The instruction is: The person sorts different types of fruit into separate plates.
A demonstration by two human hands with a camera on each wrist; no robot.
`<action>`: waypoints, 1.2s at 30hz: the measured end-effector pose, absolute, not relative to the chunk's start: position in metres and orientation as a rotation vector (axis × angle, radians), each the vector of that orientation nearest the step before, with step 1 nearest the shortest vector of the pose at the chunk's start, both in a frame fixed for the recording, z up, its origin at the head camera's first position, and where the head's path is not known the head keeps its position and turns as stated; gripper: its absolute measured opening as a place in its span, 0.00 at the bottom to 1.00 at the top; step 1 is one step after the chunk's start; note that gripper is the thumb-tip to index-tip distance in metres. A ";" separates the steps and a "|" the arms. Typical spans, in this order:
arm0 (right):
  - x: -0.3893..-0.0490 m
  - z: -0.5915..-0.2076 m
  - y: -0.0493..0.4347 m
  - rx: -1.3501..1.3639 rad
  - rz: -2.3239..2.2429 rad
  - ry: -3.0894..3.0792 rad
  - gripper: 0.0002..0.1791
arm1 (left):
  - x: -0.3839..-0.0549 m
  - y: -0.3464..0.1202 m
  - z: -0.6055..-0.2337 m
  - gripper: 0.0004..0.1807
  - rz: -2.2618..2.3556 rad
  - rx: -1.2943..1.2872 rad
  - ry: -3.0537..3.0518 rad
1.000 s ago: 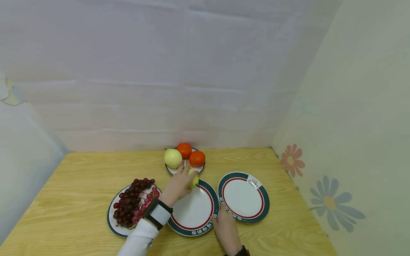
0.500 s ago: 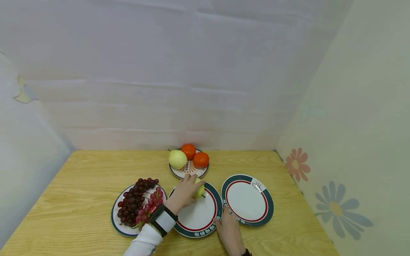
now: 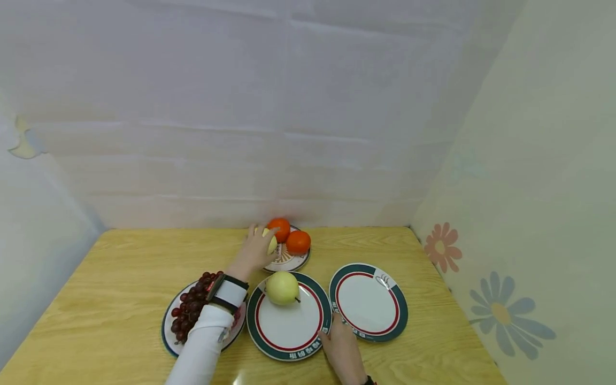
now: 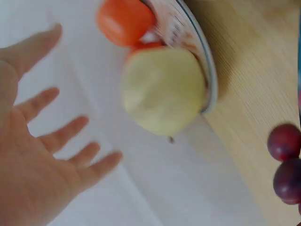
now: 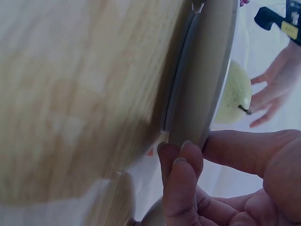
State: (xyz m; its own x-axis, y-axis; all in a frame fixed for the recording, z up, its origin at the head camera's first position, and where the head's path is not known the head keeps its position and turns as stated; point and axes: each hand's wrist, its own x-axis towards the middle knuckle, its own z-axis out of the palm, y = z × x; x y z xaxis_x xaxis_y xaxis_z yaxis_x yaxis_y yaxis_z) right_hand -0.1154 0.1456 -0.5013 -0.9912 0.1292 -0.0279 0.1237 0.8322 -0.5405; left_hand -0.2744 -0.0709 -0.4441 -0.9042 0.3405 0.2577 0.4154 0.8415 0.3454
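Observation:
In the head view my left hand (image 3: 253,253) is over a pale yellow pear (image 3: 271,245) on the small back plate (image 3: 294,264) and partly hides it. The left wrist view shows its fingers spread apart, with a gap to the pear (image 4: 162,89). Another yellow pear (image 3: 282,289) lies on the green-rimmed middle plate (image 3: 293,326), near its back rim. My right hand (image 3: 343,350) pinches the right front rim of that plate, thumb on top and fingertips (image 5: 181,176) underneath.
Two orange-red persimmons (image 3: 298,243) share the small back plate. To the left, a plate (image 3: 168,337) bears dark and pink grapes (image 3: 190,310), partly behind my left forearm. A bare green-rimmed plate (image 3: 368,302) stands to the right, against the middle plate. A white cloth wall is behind.
My left hand set the first pear on the middle plate, let go, and moved back and left to the other pear. The right hand keeps its hold on the plate rim.

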 end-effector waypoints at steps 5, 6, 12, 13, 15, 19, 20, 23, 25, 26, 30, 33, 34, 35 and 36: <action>-0.113 -0.501 0.145 -0.202 0.886 -2.994 0.27 | -0.290 -0.079 -0.456 0.39 -0.568 -0.482 -2.916; -0.113 -0.501 0.145 -0.209 0.880 -2.998 0.27 | -0.292 -0.079 -0.460 0.39 -0.562 -0.474 -2.935; -0.113 -0.499 0.148 -0.219 0.886 -3.029 0.27 | -0.300 -0.070 -0.477 0.38 -0.579 -0.443 -2.948; -0.113 -0.498 0.148 -0.224 0.896 -3.036 0.27 | -0.301 -0.069 -0.478 0.37 -0.597 -0.435 -2.934; -0.114 -0.498 0.148 -0.236 0.907 -3.053 0.27 | -0.311 -0.068 -0.491 0.35 -0.590 -0.445 -2.858; -0.118 -0.498 0.149 -0.282 0.910 -3.069 0.28 | -0.312 -0.070 -0.493 0.32 -0.614 -0.495 -2.771; -0.119 -0.498 0.149 -0.289 0.905 -3.070 0.28 | -0.311 -0.070 -0.492 0.32 -0.614 -0.515 -2.753; -0.121 -0.500 0.150 -0.311 0.890 -3.071 0.28 | -0.296 -0.071 -0.473 0.31 -0.650 -0.564 -2.767; -0.122 -0.501 0.150 -0.329 0.888 -3.074 0.28 | -0.289 -0.073 -0.465 0.31 -0.650 -0.587 -2.783; -0.123 -0.502 0.150 -0.337 0.891 -3.079 0.28 | -0.286 -0.073 -0.460 0.31 -0.659 -0.596 -2.792; -0.123 -0.502 0.149 -0.358 0.918 -3.085 0.28 | -0.269 -0.076 -0.438 0.31 -0.686 -0.656 -2.756; -0.122 -0.501 0.150 -0.355 0.915 -3.089 0.28 | -0.247 -0.074 -0.421 0.32 -0.644 -0.768 -2.690; -0.122 -0.500 0.151 -0.351 0.907 -3.085 0.28 | -0.238 -0.072 -0.416 0.33 -0.620 -0.821 -2.668; -0.122 -0.500 0.151 -0.339 0.896 -3.079 0.28 | -0.228 -0.070 -0.412 0.33 -0.585 -0.877 -2.653; -0.122 -0.500 0.152 -0.329 0.890 -3.072 0.28 | -0.218 -0.067 -0.410 0.34 -0.545 -0.946 -2.630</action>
State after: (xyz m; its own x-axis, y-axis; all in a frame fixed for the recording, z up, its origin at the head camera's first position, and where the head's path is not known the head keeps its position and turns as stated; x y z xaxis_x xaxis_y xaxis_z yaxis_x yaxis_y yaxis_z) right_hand -0.1215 0.1519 -0.5003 -0.9764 0.1748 -0.1267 0.2155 0.8262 -0.5206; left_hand -0.2176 -0.0665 -0.4096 -0.7408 0.5452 0.3923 0.6563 0.7120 0.2498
